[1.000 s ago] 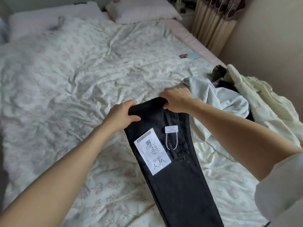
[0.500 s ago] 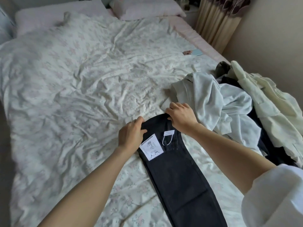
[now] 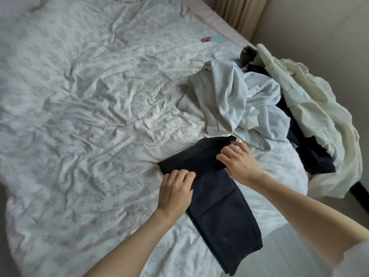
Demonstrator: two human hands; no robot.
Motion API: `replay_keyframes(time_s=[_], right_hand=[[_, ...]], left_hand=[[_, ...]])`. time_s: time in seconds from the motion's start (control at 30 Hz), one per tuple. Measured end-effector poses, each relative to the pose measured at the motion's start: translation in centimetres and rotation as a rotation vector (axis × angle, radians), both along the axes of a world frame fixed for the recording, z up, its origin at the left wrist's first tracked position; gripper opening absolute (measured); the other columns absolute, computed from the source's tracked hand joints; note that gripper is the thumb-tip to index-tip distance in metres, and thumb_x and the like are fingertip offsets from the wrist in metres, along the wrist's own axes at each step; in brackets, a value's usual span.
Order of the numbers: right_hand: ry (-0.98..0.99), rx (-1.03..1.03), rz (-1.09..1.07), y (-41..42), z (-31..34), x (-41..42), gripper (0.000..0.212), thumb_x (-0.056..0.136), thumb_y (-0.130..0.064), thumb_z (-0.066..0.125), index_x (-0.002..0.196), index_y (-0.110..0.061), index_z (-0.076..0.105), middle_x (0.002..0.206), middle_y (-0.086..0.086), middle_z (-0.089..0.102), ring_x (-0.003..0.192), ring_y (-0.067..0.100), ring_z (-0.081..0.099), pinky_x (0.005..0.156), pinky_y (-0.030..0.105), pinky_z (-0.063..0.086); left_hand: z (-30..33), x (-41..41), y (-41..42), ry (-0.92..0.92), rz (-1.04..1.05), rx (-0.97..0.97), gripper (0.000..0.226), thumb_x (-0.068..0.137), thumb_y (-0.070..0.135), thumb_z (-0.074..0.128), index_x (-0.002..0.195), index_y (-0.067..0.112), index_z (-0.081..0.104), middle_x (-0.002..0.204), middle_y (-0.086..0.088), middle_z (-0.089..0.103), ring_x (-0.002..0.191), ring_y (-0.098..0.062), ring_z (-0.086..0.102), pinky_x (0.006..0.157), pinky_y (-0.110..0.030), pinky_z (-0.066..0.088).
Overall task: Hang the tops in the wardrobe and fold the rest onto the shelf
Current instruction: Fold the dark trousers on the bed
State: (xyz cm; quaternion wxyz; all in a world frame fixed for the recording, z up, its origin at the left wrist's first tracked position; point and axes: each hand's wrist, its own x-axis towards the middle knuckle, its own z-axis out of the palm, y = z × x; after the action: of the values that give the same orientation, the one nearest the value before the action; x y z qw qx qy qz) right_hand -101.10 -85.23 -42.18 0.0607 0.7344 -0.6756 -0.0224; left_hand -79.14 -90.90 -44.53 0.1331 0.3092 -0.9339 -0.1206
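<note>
Where the bed (image 3: pixel 79 116) spreads out left of both hands, creased floral cover, nothing on it near the left wrist. Left hand (image 3: pixel 174 191): palm down, fingers curled, pinching the near left edge of the trousers (image 3: pixel 223 212) at the fold line. Between the two hands, the folded-over upper part of the trousers, lying flat as a dark band slanting up to the right. Below and toward the viewer from both hands, the lower part of the trousers, running off the bed edge and hanging toward the floor (image 3: pixel 279 256). Right hand (image 3: pixel 238 161): palm down, fingers bent, gripping the right side of the same fold, thumb side toward the left hand. Hands near each other, apart, both on the cloth. Beyond the right hand, touching or just beside the far corner of the trousers (cannot tell which): pale grey top (image 3: pixel 235 96), crumpled. Right of the right hand: dark garment (image 3: pixel 311 154), partly under a cream garment (image 3: pixel 319 108) that drapes over the bed's right edge. Far beyond both hands, well apart, near the bed's far right side: small card (image 3: pixel 212 39), details too small to read. Top right, past the pile: curtain (image 3: pixel 239 13) against the wall.
</note>
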Motion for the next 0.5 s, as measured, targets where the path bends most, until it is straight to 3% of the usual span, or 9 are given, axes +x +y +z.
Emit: replay_keyframes(time_s=[0.2, 0.33, 0.4, 0.5], right_hand=[[0.079, 0.133, -0.052, 6.6, -4.0, -0.6, 0.027, 0.054, -0.004, 0.077, 0.076, -0.015, 0.068, 0.075, 0.001, 0.061, 0.069, 0.020, 0.061, 0.086, 0.038, 0.051], [0.009, 0.191, -0.131, 9.9, -7.4, -0.4, 0.029, 0.053, -0.004, 0.080, 0.077, -0.017, 0.070, 0.075, 0.000, 0.060, 0.070, 0.020, 0.061, 0.078, 0.033, 0.054], [-0.016, 0.292, -0.177, 11.5, -9.2, 0.1, 0.027, 0.065, -0.009, 0.075, 0.089, -0.020, 0.071, 0.085, -0.002, 0.060, 0.081, 0.018, 0.061, 0.084, 0.032, 0.051], [-0.099, 0.591, -0.298, 13.6, -11.6, 1.0, 0.043, 0.090, -0.014, 0.046, 0.131, -0.024, 0.050, 0.113, -0.003, 0.053, 0.117, 0.019, 0.044, 0.100, 0.031, 0.036]], left_hand=[[-3.4, -0.9, 5.6, -0.074, -0.114, 0.056, 0.038, 0.050, 0.013, 0.087, 0.085, 0.016, 0.071, 0.075, 0.004, 0.064, 0.062, -0.016, 0.059, 0.050, -0.027, 0.049], [-6.0, -1.3, 8.1, -0.187, -0.152, 0.126, 0.034, 0.055, 0.018, 0.087, 0.084, 0.020, 0.070, 0.076, 0.006, 0.063, 0.064, -0.013, 0.059, 0.051, -0.025, 0.049], [-7.1, -1.1, 8.9, -0.352, -0.176, 0.229, 0.036, 0.073, 0.031, 0.078, 0.104, 0.020, 0.065, 0.098, 0.004, 0.062, 0.087, -0.014, 0.060, 0.068, -0.026, 0.051], [-9.6, -0.2, 9.5, -0.643, -0.324, 0.418, 0.042, 0.094, 0.036, 0.050, 0.132, 0.016, 0.046, 0.137, -0.001, 0.041, 0.130, -0.020, 0.032, 0.101, -0.036, 0.035]])
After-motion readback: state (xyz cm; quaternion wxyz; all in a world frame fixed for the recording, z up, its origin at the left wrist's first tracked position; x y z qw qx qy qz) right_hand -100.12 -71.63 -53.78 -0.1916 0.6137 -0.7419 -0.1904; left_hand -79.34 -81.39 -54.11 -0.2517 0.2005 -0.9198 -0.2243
